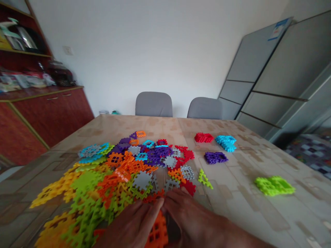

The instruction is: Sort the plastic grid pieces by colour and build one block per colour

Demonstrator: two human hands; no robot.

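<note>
My left hand (133, 222) is closed at the bottom centre on an orange lattice building tile (158, 231) with toothed edges. My right hand (184, 208) curls in from the right, its fingers closed at the top of the same tile; the fingertips are partly hidden. A red-orange toothed piece (154, 196) shows just beyond my thumbs. Left of and behind my hands spreads a loose heap of interlocking tiles: lime green (86, 181), yellow (55, 187), orange (115, 159), purple (155, 155) and grey (142, 180). A red tile (188, 187) lies just past my right knuckles.
On the right of the table (232, 213) sit separate stacks: red (203, 137), light blue (226, 142), purple (216, 157) and lime green (274, 186). A lime triangle (205, 179) lies nearer. Two grey chairs (153, 104) stand behind the far edge.
</note>
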